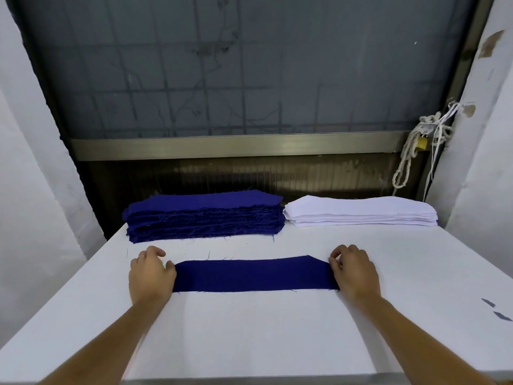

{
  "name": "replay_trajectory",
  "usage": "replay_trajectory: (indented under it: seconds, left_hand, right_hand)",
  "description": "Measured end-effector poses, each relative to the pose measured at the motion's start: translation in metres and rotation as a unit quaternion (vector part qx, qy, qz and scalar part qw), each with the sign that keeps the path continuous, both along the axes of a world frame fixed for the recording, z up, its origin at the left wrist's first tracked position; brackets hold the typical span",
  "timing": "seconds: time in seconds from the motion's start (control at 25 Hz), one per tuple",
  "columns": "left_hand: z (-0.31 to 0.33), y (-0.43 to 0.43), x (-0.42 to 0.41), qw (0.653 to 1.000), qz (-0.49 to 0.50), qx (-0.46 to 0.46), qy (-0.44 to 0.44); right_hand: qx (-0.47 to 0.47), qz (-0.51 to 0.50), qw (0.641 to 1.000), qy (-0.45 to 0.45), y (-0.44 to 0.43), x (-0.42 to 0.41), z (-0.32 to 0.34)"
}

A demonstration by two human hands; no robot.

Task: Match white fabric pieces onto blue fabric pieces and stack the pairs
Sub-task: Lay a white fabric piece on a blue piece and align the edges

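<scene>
A single long blue fabric piece (252, 275) lies flat across the middle of the white table (249, 329). My left hand (151, 273) sits on its left end with fingers curled over the edge. At the right end my right hand (354, 272) does the same, fingertips pinching the corner. Behind them a thick stack of blue pieces (204, 216) stands at the back left. A lower stack of white pieces (361, 211) lies beside it at the back right.
A dark window with a metal frame (236, 147) rises behind the table. Knotted white rope and a padlock (422, 144) hang at the right. Two small dark scraps (497, 309) lie near the table's right edge. White walls flank both sides.
</scene>
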State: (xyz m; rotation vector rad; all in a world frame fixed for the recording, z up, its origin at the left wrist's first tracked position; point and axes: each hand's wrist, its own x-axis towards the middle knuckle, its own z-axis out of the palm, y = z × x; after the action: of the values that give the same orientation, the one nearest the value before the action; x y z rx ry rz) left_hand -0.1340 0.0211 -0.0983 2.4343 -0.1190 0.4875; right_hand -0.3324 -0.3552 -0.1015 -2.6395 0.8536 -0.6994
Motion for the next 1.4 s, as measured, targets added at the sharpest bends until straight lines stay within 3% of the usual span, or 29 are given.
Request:
replay_trajectory:
  seconds: [0.16, 0.48, 0.72, 0.92, 1.04, 1.32, 1.4]
  left_hand:
    - [0.040, -0.061, 0.001, 0.981, -0.181, -0.006, -0.072]
    - [0.106, -0.260, 0.019, 0.922, -0.382, 0.062, -0.030]
    - [0.090, -0.365, 0.057, 0.941, -0.270, 0.190, 0.074]
    - [0.073, -0.380, 0.074, 0.954, -0.219, 0.169, 0.114]
    - [0.072, -0.385, 0.075, 0.959, -0.220, 0.160, 0.080]
    - [0.079, -0.384, 0.065, 0.925, -0.228, 0.302, -0.043]
    - [0.083, -0.380, 0.061, 0.923, -0.218, 0.306, -0.081]
  right_hand:
    - [-0.013, -0.002, 0.999, -0.030, -0.012, 0.020, 0.010]
    - [-0.026, -0.007, 0.999, -0.046, -0.082, 0.075, 0.040]
    - [-0.026, 0.000, 0.999, -0.034, -0.134, 0.114, 0.045]
    - [-0.034, 0.025, 0.999, 0.010, -0.147, 0.121, 0.027]
    - [-0.038, 0.029, 0.999, 0.008, -0.149, 0.123, 0.023]
    - [-0.035, 0.036, 0.998, 0.033, -0.146, 0.122, 0.025]
    - [-0.032, 0.034, 0.998, 0.034, -0.144, 0.122, 0.028]
